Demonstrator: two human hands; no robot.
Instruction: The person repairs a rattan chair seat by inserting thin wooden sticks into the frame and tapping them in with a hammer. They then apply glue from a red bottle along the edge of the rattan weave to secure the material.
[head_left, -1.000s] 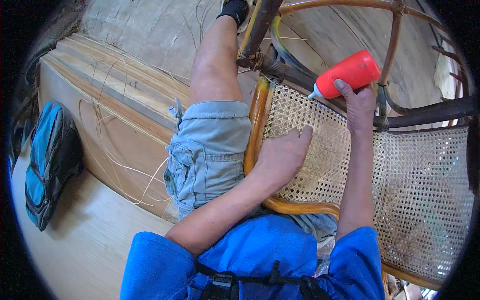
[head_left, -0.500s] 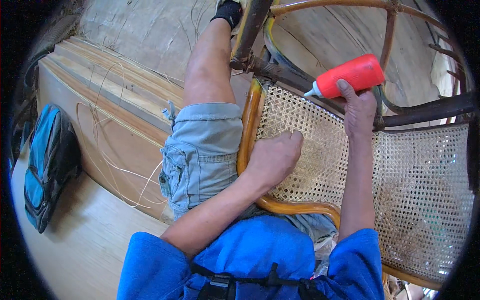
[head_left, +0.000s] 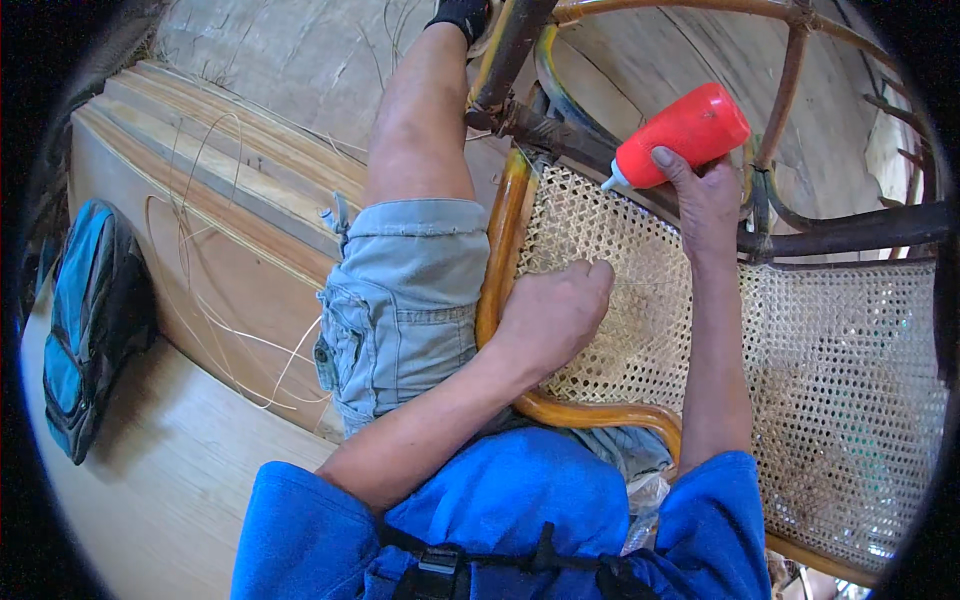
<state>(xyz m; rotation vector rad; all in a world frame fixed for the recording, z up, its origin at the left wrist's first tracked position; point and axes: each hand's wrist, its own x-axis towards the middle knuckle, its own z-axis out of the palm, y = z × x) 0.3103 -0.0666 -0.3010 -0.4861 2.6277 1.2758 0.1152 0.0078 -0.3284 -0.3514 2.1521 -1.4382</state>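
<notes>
My right hand (head_left: 708, 205) is closed around a red squeeze bottle (head_left: 680, 138) with a pale pointed nozzle. The bottle is tilted, its nozzle pointing down and left over the far edge of the woven cane seat (head_left: 655, 335). My left hand (head_left: 555, 318) is curled into a fist, back of the hand up, over the left part of the cane webbing. A faint thin line seems to run right from its fingertips; what the fingers pinch is hidden. Beside that hand curves the seat's glossy brown rattan frame (head_left: 497, 240).
Dark rattan poles (head_left: 850, 232) of the chair cross beyond my right hand. Stacked wooden boards (head_left: 230, 160) lie at left, with loose cane strands (head_left: 240, 335) on them. A blue and black backpack (head_left: 90, 320) rests at far left. My bare leg (head_left: 420, 130) stretches along the seat.
The bottle and my right hand have shifted slightly left and up, and the nozzle tips a little more downward. My left fist has barely moved.
</notes>
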